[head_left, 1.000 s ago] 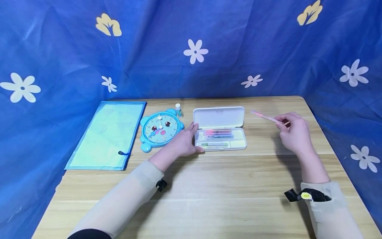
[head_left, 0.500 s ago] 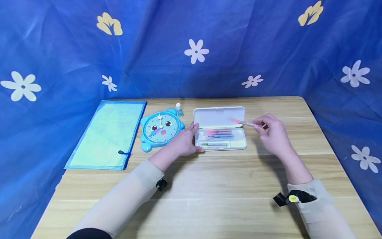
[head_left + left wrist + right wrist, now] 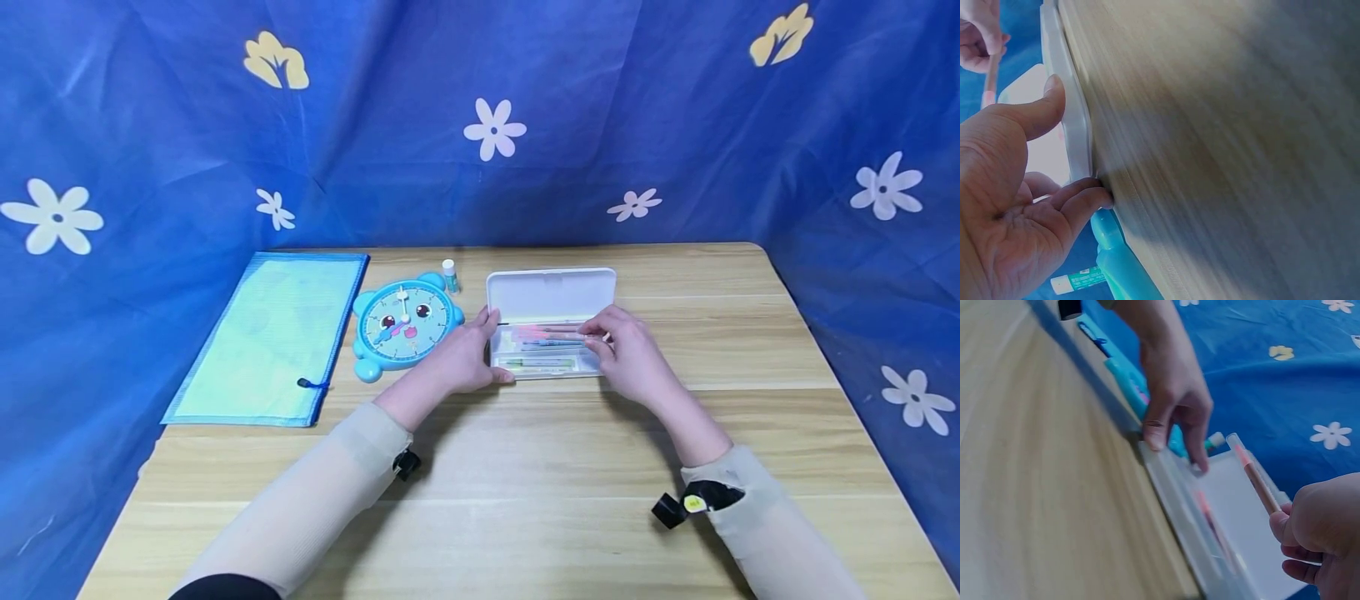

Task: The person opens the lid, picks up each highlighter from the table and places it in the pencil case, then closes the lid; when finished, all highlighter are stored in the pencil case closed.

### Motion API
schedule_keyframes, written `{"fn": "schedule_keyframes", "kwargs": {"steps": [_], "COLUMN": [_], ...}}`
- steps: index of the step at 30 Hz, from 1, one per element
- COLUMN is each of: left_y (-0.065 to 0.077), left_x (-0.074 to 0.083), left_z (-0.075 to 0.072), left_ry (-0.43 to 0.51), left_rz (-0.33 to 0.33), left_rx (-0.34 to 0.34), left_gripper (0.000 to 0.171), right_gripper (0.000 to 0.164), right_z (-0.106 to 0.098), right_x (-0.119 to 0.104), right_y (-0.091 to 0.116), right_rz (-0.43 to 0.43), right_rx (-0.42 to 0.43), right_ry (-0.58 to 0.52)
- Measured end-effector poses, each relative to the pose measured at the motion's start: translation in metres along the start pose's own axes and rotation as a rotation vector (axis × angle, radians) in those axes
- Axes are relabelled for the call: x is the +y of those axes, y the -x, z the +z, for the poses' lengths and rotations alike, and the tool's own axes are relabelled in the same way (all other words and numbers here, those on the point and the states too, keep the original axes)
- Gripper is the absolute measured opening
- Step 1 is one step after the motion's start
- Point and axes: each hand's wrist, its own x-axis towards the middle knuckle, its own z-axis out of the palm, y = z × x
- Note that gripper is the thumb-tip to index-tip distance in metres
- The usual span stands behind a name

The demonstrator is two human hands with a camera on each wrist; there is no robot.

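An open white pencil case [image 3: 551,293] stands mid-table with its lid raised at the back. Several coloured pens [image 3: 540,363] lie in its compartments. My left hand [image 3: 467,354] grips the case's left end, thumb at the front corner and fingers at the back; the left wrist view shows the thumb [image 3: 1047,109] along the wall. Over the right part of the case, my right hand [image 3: 626,350] pinches a pink marker pen [image 3: 1254,475] with a clear cap, its capped end pointing left. In the head view the pen overlaps those beneath, so contact is unclear.
Left of the case lies a blue toy clock [image 3: 408,325] with a cartoon face, close to my left hand. A glue stick [image 3: 450,277] stands behind it. Farther left is a light-blue zip folder [image 3: 270,342]. A blue flowered cloth [image 3: 390,167] hangs behind the wooden table [image 3: 525,500].
My right hand has carried the marker pen leftward and down, from right of the pencil case to over it. My left hand has stayed on the case.
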Motion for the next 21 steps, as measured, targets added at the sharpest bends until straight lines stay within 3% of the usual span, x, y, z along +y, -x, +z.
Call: {"fn": "schedule_keyframes", "kwargs": {"steps": [13, 21], "left_y": [0.000, -0.002], "left_x": [0.000, 0.000], "left_z": [-0.001, 0.001], "left_ry": [0.006, -0.005], "left_rz": [-0.004, 0.002], "left_rx": [-0.004, 0.005], "left_gripper": [0.124, 0.123], "right_gripper": [0.012, 0.012], "right_z": [0.035, 0.042], "right_x": [0.005, 0.007], "right_y": [-0.007, -0.005], "right_rz": [-0.070, -0.044], "right_rx": [-0.063, -0.130], "right_ry": [0.023, 0.078]}}
